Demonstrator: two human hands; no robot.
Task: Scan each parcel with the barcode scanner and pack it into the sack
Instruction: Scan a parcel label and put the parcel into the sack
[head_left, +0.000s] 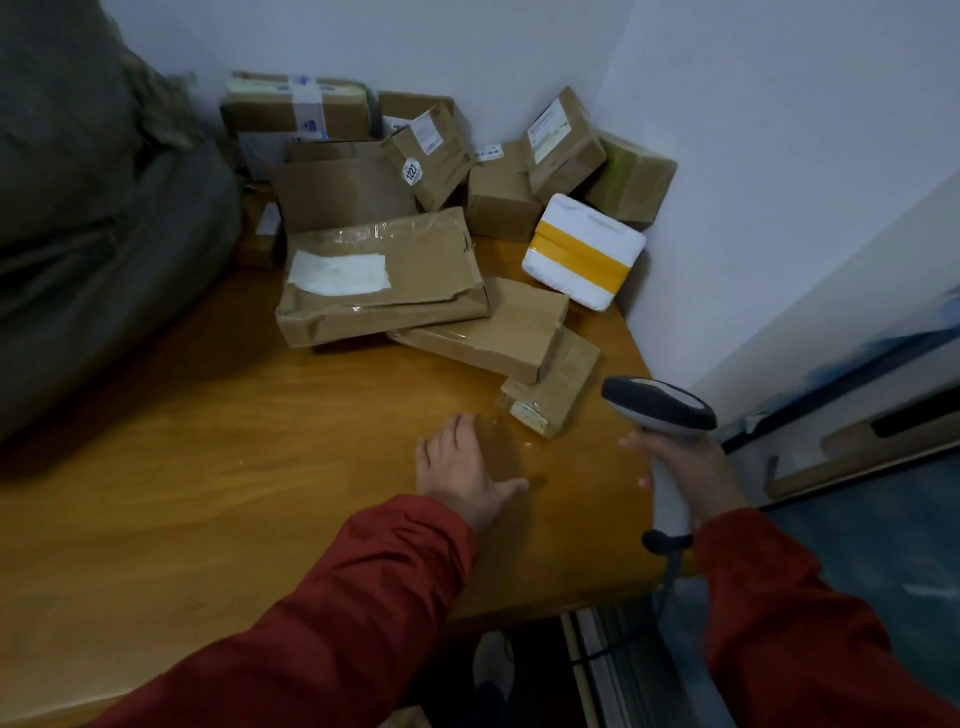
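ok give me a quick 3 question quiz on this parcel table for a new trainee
1. True or false: the left hand is gripping a parcel.
2. Which hand holds the barcode scanner? A left, B right, C neither.
3. Fill in: the white foam parcel is banded with ____ tape.

Key
1. False: it is open and holds nothing.
2. B: the right hand grips the handle.
3. Yellow.

My worktop (208, 467) is glossy varnished wood. The parcels (384, 275) are matt brown cardboard under shiny tape. My scanner (660, 410) is smooth plastic.
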